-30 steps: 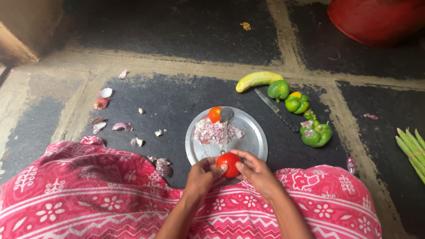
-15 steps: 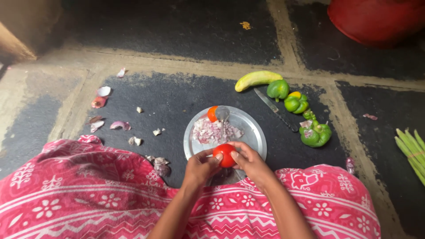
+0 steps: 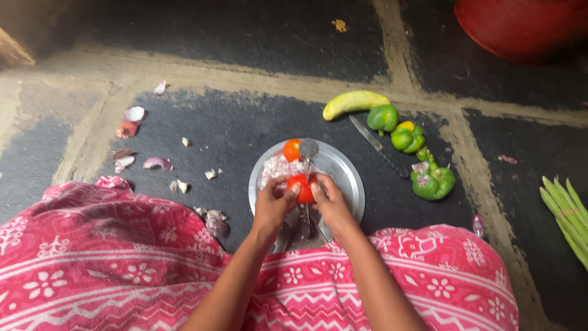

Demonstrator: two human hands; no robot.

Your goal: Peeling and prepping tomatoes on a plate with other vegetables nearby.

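Seen from above, a round silver metal plate (image 3: 352, 184) sits on a dark stone floor crossed by pale mortar lines, its near rim just in front of the person's lap, which is draped in pink cloth with white patterns (image 3: 110, 270). Both hands meet over the plate's near half: the left hand (image 3: 274, 205) and the right hand (image 3: 331, 202) each grip one side of a round red tomato (image 3: 302, 187), pressing it against an upright metal blade (image 3: 308, 153) that rises through the plate's middle and runs lengthwise away from the person. The tomato is round, so its pointing cannot be told. Inside the plate lie a heap of chopped pink onion (image 3: 275, 167) left of the blade and a second orange-red tomato (image 3: 292, 149) at the far rim. Left of the plate, open dark floor is scattered with onion peels (image 3: 156, 163). Right of the plate lies a steel knife (image 3: 375, 144), pointing diagonally away, then green bell peppers (image 3: 432, 181) and a pale yellow-green cucumber (image 3: 355, 102) beyond. Long green stalks (image 3: 566, 214) lie well right of the plate, and a red vessel (image 3: 520, 24) stands far beyond it.
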